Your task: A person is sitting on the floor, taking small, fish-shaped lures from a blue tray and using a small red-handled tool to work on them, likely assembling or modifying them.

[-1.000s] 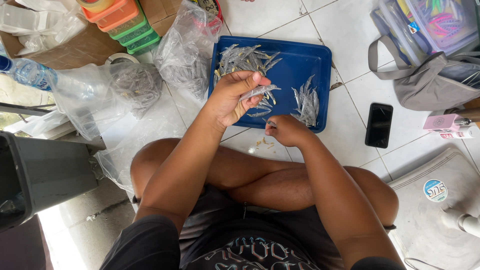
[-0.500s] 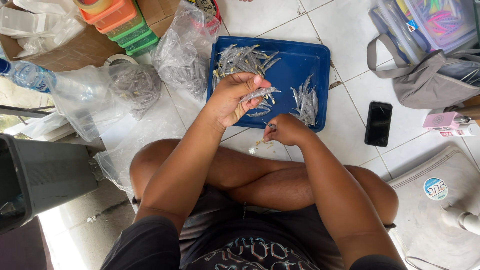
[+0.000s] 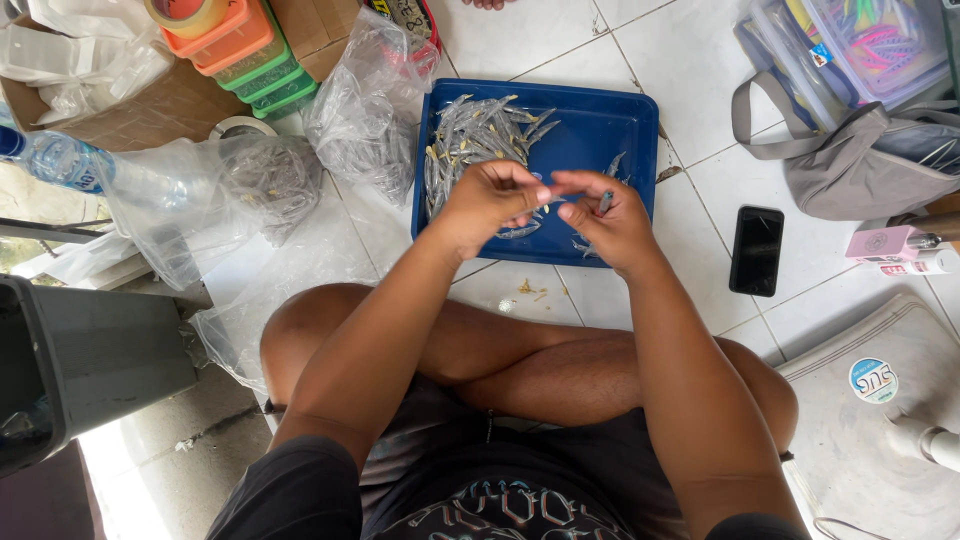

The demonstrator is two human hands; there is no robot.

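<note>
A small silvery fish point(image 3: 604, 201) is pinched in the fingers of the right hand point(image 3: 607, 222), held just above the blue tray point(image 3: 630, 125) on the white tiled floor. The left hand point(image 3: 490, 197), which half a second earlier gripped fish higher over the tray while the right hand lay low beside the knee, now meets the right at the fingertips, its fingers curled; whether it grips anything cannot be told. A pile of fish point(image 3: 475, 140) lies in the tray's left half. A black phone point(image 3: 757, 250) rests on the tiles to the right, unmoved.
</note>
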